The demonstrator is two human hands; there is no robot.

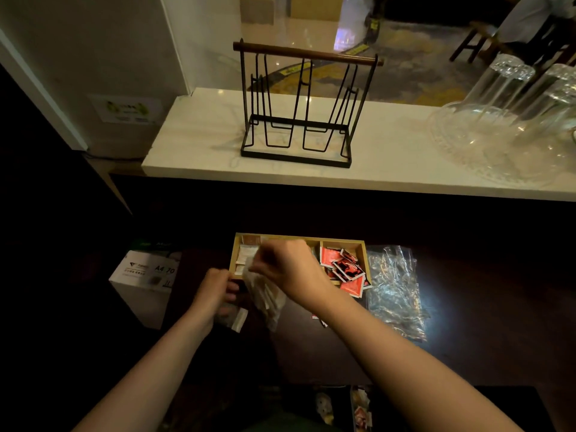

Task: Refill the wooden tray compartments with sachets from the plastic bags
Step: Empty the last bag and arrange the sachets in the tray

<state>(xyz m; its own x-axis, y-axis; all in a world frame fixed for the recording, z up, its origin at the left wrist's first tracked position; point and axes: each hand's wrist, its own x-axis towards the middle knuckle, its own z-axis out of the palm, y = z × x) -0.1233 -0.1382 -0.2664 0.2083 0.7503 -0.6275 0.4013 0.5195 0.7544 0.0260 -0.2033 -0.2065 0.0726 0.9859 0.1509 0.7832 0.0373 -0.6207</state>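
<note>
A wooden tray point(343, 242) lies on the dark lower counter. Its right compartment is heaped with red sachets point(343, 266), some spilling over the front rim. White and brown sachets point(246, 255) fill the left compartment. My left hand point(215, 291) grips a clear plastic bag of pale sachets point(265, 299) at the tray's front left corner. My right hand point(286, 265) hovers over the left compartment, pinching the bag's top or sachets; blur hides which.
An empty crumpled plastic bag point(394, 288) lies right of the tray. A white A4 paper box point(145, 282) stands at the left. On the white marble ledge above are a black wire rack point(299, 110) and upturned glasses point(505, 116). More sachets point(360, 410) show at the bottom edge.
</note>
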